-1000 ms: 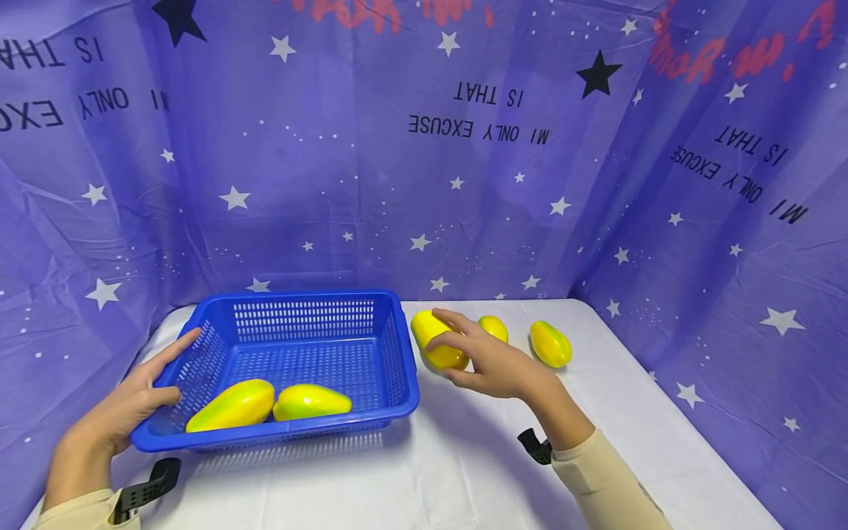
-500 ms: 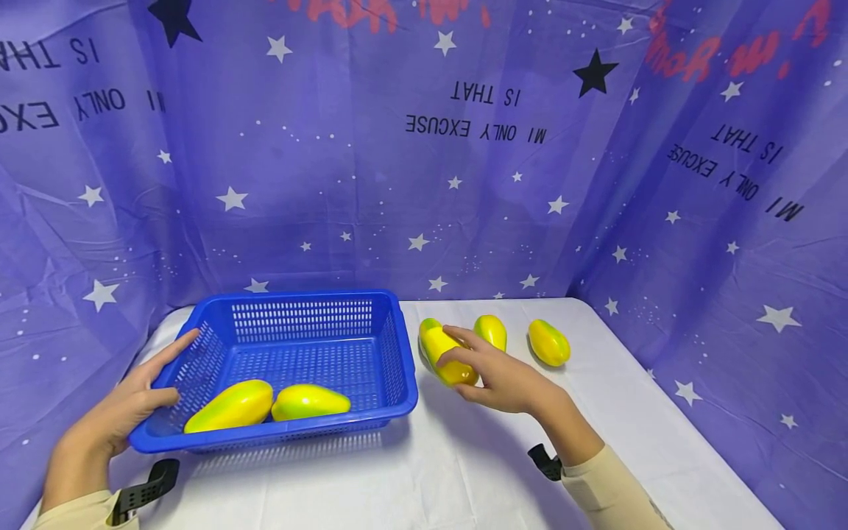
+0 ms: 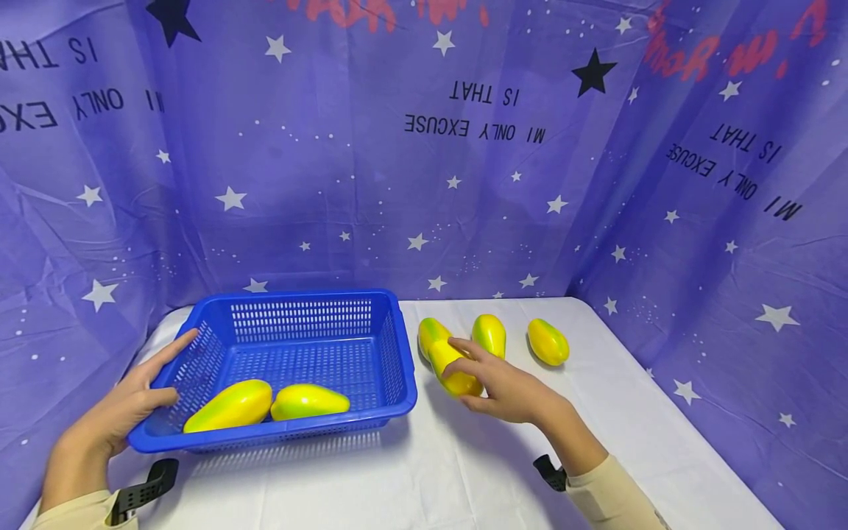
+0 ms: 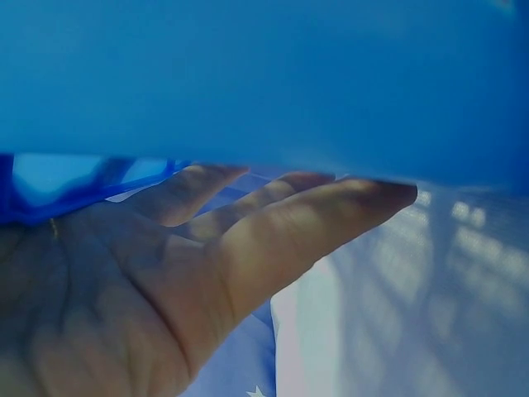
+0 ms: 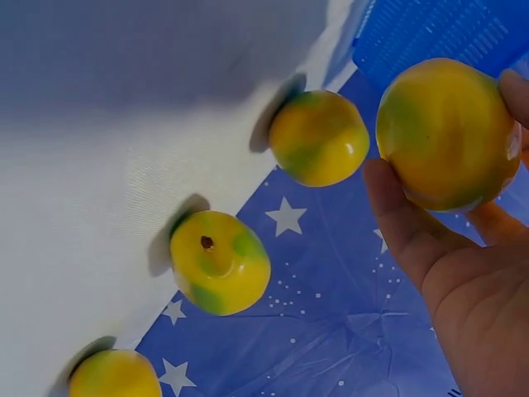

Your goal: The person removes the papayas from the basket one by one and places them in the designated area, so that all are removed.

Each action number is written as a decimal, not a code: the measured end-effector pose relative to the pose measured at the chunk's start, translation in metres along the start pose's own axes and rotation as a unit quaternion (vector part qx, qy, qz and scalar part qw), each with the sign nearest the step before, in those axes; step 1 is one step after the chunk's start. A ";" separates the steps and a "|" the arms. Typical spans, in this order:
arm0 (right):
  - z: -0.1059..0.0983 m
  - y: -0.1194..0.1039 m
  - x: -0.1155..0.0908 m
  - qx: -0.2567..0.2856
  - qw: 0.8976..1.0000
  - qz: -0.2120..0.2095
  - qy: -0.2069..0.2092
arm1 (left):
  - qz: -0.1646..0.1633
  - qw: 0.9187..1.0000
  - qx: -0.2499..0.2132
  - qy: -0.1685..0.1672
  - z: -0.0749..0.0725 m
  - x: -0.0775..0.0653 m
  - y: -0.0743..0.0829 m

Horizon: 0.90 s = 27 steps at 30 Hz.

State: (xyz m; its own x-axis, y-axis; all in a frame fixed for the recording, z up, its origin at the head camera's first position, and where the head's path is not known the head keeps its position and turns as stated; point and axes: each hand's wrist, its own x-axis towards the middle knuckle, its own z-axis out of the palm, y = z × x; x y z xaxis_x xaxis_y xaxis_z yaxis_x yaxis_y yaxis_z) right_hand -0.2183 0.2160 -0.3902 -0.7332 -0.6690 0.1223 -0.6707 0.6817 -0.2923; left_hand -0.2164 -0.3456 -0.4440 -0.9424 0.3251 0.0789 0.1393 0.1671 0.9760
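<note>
Here's the left hand (image 3: pixel 126 408) holding the blue perforated plastic basket (image 3: pixel 298 296), thumb and forefinger over the rim on the basket's left side, other fingers stretched beneath it. Over to the basket's right, the right hand (image 3: pixel 506 386) grips a glossy yellow-green oval fruit (image 3: pixel 445 359) between thumb and fingers; whether it clears the white-covered counter (image 3: pixel 424 471), I can't tell. Just behind it, also right of the basket, lies a partly hidden yellow-green fruit (image 3: pixel 432 331). Farther right of the basket come a tapered yellow-green fruit (image 3: pixel 489 333) and, farthest out, a plump yellow-green fruit (image 3: pixel 548 342). Inside the basket, along its near wall, sit a long yellow-green fruit (image 3: pixel 232 406) and a shorter yellow-green fruit (image 3: pixel 310 402), side by side. Behind the basket hangs a purple star-printed cloth (image 3: pixel 371 221).
</note>
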 end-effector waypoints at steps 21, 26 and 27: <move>0.018 0.007 -0.009 -0.006 0.999 0.013 -0.035 | 0.003 1.000 -0.019 -0.008 0.000 0.000 0.000; 0.023 0.007 -0.011 -0.011 0.999 0.022 -0.044 | 0.004 1.000 -0.018 -0.006 0.000 0.000 -0.001; 0.025 0.007 -0.012 -0.012 0.999 0.022 -0.046 | 0.005 1.000 -0.017 -0.005 0.000 0.000 -0.001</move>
State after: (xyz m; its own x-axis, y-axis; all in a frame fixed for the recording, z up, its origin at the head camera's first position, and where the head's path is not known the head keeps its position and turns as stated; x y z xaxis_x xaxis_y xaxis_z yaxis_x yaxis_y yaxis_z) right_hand -0.2115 0.2214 -0.4171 -0.7497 -0.6614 0.0216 -0.6409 0.7176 -0.2726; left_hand -0.2163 -0.3461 -0.4448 -0.9377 0.3366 0.0860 0.1375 0.1324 0.9816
